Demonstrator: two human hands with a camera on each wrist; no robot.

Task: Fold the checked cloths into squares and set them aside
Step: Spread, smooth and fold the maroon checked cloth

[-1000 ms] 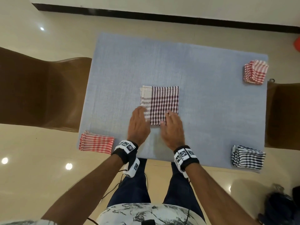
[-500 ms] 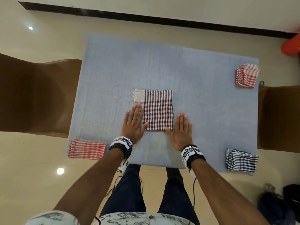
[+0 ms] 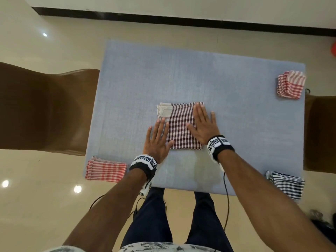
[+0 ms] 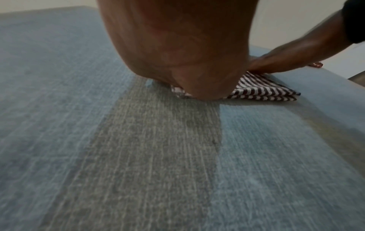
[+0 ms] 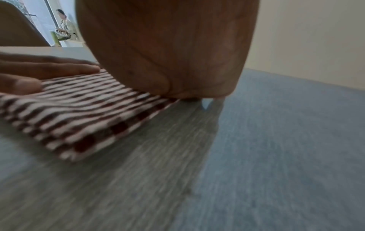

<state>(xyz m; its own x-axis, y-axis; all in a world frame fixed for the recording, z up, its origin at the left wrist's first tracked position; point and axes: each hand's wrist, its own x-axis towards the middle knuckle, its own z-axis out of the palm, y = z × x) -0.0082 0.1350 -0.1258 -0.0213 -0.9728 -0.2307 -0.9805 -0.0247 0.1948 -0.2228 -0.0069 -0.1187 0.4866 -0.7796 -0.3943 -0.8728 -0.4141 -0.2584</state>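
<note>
A maroon-and-white checked cloth point(image 3: 180, 124), folded into a rough square with a cream border at its far left corner, lies at the middle of the blue table mat point(image 3: 236, 142). My left hand point(image 3: 158, 137) lies flat with straight, spread fingers on the cloth's left edge. My right hand point(image 3: 203, 122) presses flat on the cloth's right half, fingers straight and reaching its far right corner. The left wrist view shows the cloth point(image 4: 262, 87) under my palm heel, and the right wrist view shows the cloth point(image 5: 79, 112) with my left hand's fingers point(image 5: 49, 68) on it.
Folded cloths sit at the mat's corners: a red checked one point(image 3: 106, 171) near left, a red checked one point(image 3: 291, 84) far right, a navy checked one point(image 3: 286, 184) near right. Brown chairs point(image 3: 41, 110) flank the table on both sides.
Both hands have slid forward over the cloth with fingers straightened; the right hand moved from beside the near edge up onto the cloth's right half. The cloth stays in place.
</note>
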